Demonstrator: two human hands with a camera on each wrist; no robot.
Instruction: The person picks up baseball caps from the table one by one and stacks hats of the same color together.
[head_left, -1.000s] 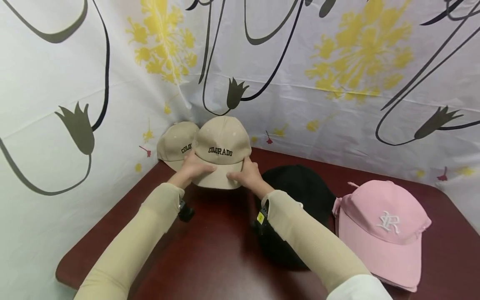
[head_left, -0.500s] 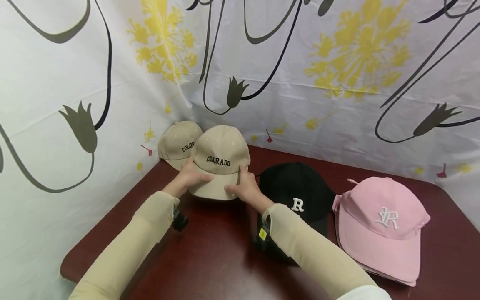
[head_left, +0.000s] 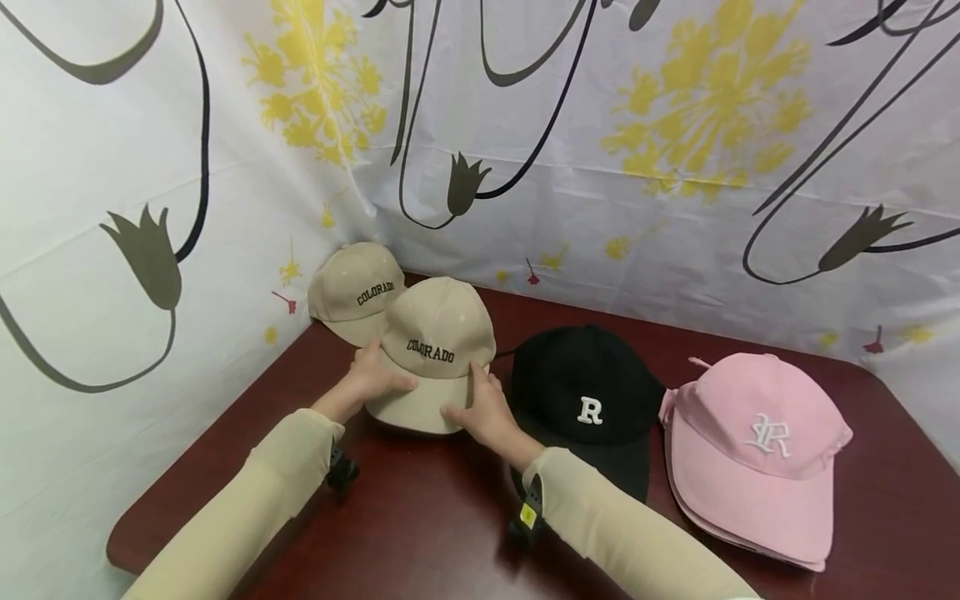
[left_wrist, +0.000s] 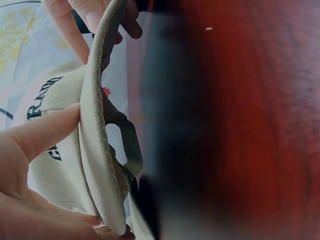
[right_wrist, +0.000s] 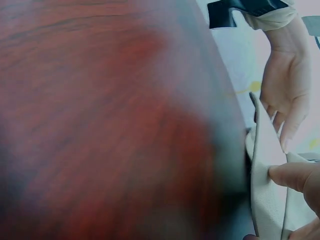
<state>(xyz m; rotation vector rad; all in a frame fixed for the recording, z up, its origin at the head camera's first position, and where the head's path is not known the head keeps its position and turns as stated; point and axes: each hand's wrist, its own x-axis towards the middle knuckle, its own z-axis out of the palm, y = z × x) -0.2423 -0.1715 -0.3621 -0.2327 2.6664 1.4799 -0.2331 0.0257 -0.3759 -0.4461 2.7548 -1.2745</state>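
Both hands grip a beige baseball cap (head_left: 442, 321) lettered COLORADO, one at each side of its brim. My left hand (head_left: 369, 379) lays its thumb over the brim's top, the fingers passing round the edge. On the other side, the thumb of my right hand (head_left: 487, 408) likewise presses the brim. In the left wrist view the brim (left_wrist: 95, 135) appears edge-on, and the cap's back strap (left_wrist: 131, 145) shows beneath it. The right wrist view shows the brim (right_wrist: 267, 195) close over the table. A second beige COLORADO cap (head_left: 352, 283) sits behind, partly covered by the held one.
A black cap (head_left: 581, 375) with a white R stands just right of my right hand, partly behind that wrist. Beyond it is a stack of pink caps (head_left: 765, 425). Patterned white cloth (head_left: 570, 233) borders the dark red table (head_left: 420, 517) at the back and left.
Both hands have brought the held cap down and toward me, slightly left. More of the rear beige cap's lettering shows, and the black cap's R has come into view.
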